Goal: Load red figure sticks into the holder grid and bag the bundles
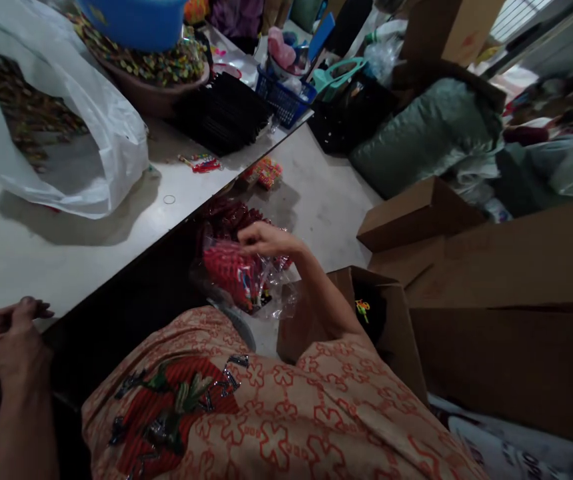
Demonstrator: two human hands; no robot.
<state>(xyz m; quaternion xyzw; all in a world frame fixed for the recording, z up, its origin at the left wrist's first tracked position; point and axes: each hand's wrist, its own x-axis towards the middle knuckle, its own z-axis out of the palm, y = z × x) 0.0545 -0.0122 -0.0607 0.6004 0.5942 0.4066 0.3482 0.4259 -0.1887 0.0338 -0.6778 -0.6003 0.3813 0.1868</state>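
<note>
My right hand [266, 239] reaches down beside the table edge, its fingers closed on the top of a clear plastic bag [233, 273]. Red and pink pieces with some multicoloured parts show through the bag; their exact kind I cannot make out. Behind the hand is a heap of dark red, shiny packets [229, 217]. My left hand [11, 333] lies at the near edge of the white table [116, 267], fingers loosely bent and nothing visible in them.
On the table stand a white plastic bag [116, 153], a tub [141, 93] of small colourful pieces under a blue basin [133, 23], a black stack [226, 113] and a blue basket [281, 97]. Cardboard boxes [496, 267] and a green sack [431, 133] crowd the right.
</note>
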